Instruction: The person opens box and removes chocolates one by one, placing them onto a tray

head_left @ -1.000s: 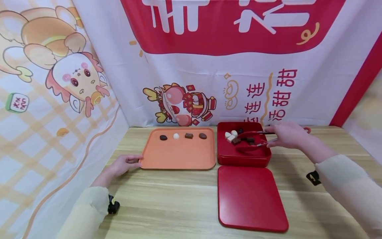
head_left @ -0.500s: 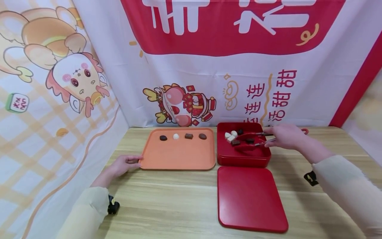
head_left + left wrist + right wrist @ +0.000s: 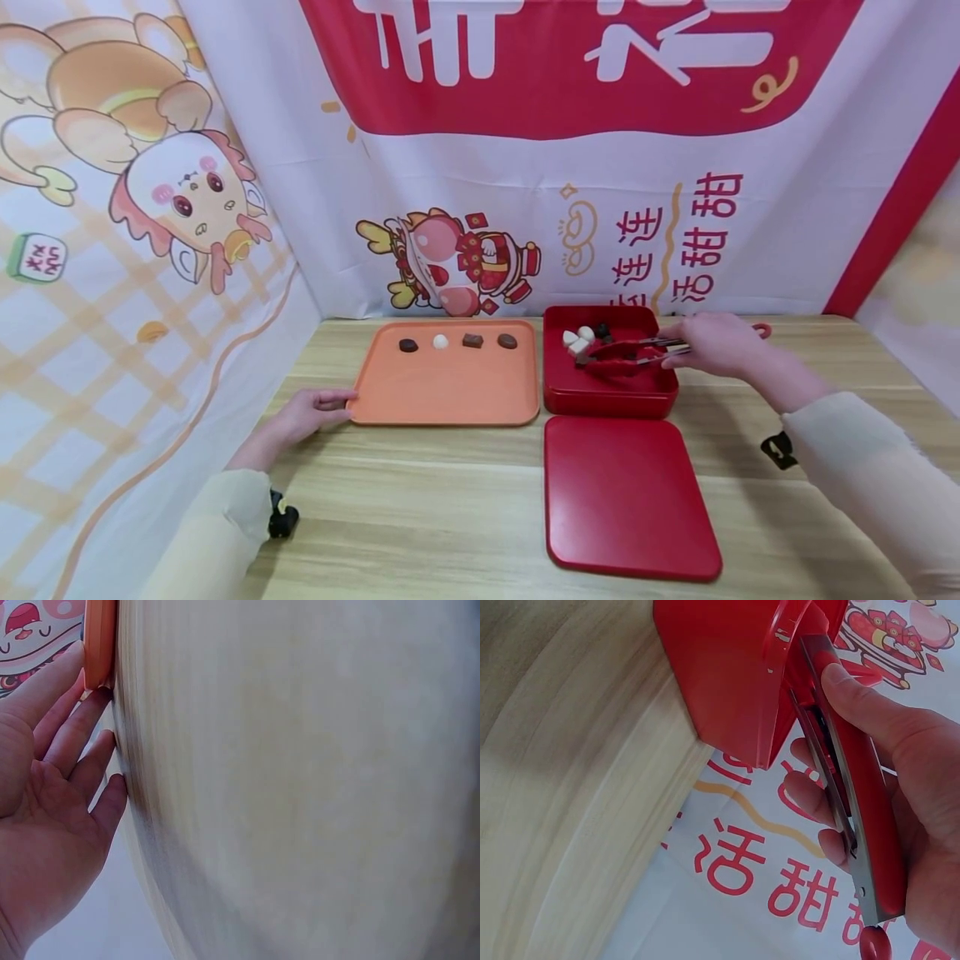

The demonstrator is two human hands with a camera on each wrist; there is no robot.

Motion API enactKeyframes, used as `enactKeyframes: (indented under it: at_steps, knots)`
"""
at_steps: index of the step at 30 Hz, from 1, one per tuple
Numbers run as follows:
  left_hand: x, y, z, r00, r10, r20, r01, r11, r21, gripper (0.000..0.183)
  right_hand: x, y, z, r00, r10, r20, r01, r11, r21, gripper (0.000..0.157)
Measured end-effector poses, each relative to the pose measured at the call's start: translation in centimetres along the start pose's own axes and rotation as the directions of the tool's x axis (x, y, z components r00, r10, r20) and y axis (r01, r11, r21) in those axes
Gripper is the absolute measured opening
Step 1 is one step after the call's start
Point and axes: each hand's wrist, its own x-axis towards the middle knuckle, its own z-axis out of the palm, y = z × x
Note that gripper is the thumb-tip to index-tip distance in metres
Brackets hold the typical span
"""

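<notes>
My left hand (image 3: 311,412) touches the left edge of an orange tray (image 3: 442,396), fingers fairly straight. The left wrist view has the fingertips right at the tray's corner (image 3: 99,649). Along the tray's far side sit several chocolates in a row, among them a white one (image 3: 440,342) and a square brown one (image 3: 472,341). My right hand (image 3: 716,343) grips red-and-metal tongs (image 3: 862,802). Their red tips reach into a red box (image 3: 611,404), drawn close together beside white chocolates (image 3: 577,346). Whatever lies between the tips is hidden.
Flat on the wooden table (image 3: 420,517), just nearer than the box, lies its red lid (image 3: 630,500). A printed cloth (image 3: 465,175) hangs right behind the tray and box. Another patterned cloth (image 3: 135,350) borders the table at left.
The tongs' arms have come together, and their tips have shifted slightly left within the box. My left hand stays at the tray's edge. The row of chocolates on the tray is unchanged.
</notes>
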Motion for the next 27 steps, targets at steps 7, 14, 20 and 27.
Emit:
enactKeyframes:
  at_steps: [7,14,20,27]
  knots:
    - [-0.1,0.1,0.0,1.0,-0.016,-0.006,0.016,1.0,0.001,0.05,-0.2,0.0,0.0,1.0,0.0,-0.016,0.0,1.0,-0.004,0.047]
    - [-0.1,0.1,-0.1,1.0,-0.017,-0.005,0.017,1.0,0.0,0.049,-0.9,0.0,-0.8,0.999,-0.006,-0.05,0.006,1.0,0.001,0.049]
    - [-0.1,0.1,0.0,1.0,-0.018,-0.006,0.018,1.0,-0.007,0.049,-1.4,0.0,-1.8,0.998,0.002,-0.067,-0.002,1.0,-0.005,0.05]
    - [-0.1,0.2,0.0,1.0,-0.007,-0.01,0.007,1.0,0.007,0.048,-1.8,-0.2,-2.9,0.996,0.021,-0.087,-0.02,1.0,0.022,0.052]
